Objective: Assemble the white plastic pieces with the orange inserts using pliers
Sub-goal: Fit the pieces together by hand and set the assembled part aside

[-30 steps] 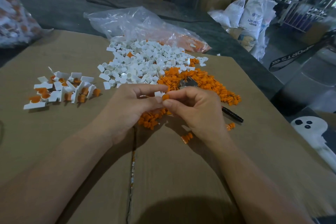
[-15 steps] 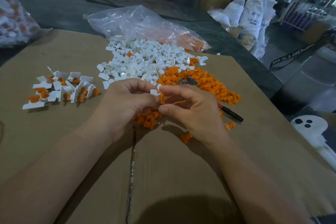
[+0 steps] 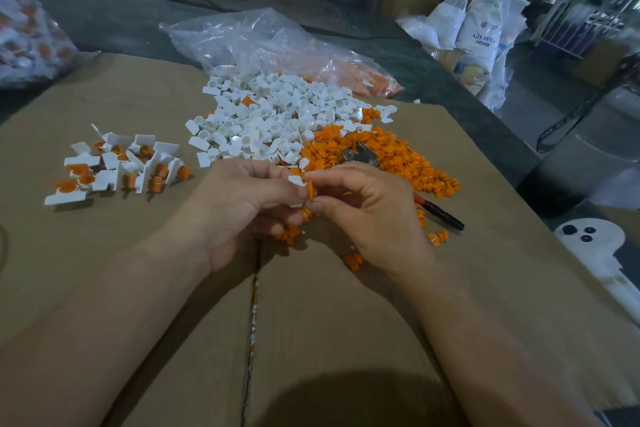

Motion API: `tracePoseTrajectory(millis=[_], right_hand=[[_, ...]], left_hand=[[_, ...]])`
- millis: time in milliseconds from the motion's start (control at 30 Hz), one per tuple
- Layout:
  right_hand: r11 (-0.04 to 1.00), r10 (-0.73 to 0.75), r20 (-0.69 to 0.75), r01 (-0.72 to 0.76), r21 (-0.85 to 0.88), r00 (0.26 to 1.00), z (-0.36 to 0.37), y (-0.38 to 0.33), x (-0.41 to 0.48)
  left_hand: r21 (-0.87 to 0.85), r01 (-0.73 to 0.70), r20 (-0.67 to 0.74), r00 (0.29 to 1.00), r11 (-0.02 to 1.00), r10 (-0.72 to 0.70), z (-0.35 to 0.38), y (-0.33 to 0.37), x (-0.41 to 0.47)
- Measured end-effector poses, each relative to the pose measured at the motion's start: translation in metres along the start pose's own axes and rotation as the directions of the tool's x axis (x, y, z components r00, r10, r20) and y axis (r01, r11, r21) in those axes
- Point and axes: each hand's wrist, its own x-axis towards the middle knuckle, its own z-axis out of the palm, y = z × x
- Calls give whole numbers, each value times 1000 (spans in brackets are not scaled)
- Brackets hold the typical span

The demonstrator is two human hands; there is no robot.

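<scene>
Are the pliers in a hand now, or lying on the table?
Lying. The pliers rest on the orange pile; the left hand holds a white piece, the right hand an insert.

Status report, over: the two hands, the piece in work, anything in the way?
Left hand grips white piece. Right hand pinches orange insert against it. Pliers lie unused on orange pile, behind right hand.

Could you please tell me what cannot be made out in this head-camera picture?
- Head view: whether the orange insert is seated in the white piece; fingers of the left hand and right hand cover the joint.
- Head view: the middle of the pliers, hidden behind the right hand; the head lies partly buried in the orange pile.
- Head view: the bag at the left edge, cut off and blurred.
</scene>
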Motion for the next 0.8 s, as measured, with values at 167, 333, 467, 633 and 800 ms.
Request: tracePoseTrajectory(millis=[167, 333, 467, 633, 800], right_hand=[[996, 57, 58, -61, 72, 997, -1, 1, 0], [995, 52, 79, -58, 82, 996, -1, 1, 0], [989, 21, 70, -31, 145, 997, 0, 1, 0], [995, -27, 1, 26, 99, 1000, 1, 2, -1], [996, -89, -9, 89, 20, 996, 0, 3, 0]], left_hand=[[10, 15, -5, 1000, 1000, -15, -3, 2, 1], [-6, 7, -13, 1000, 1000, -8, -4, 2, 3], [11, 7, 8, 1000, 1000, -7, -4, 1, 2], [26, 13, 28, 1000, 1000, -13, -3, -1, 3], [41, -3, 30, 1000, 999, 2, -3, 0, 2]])
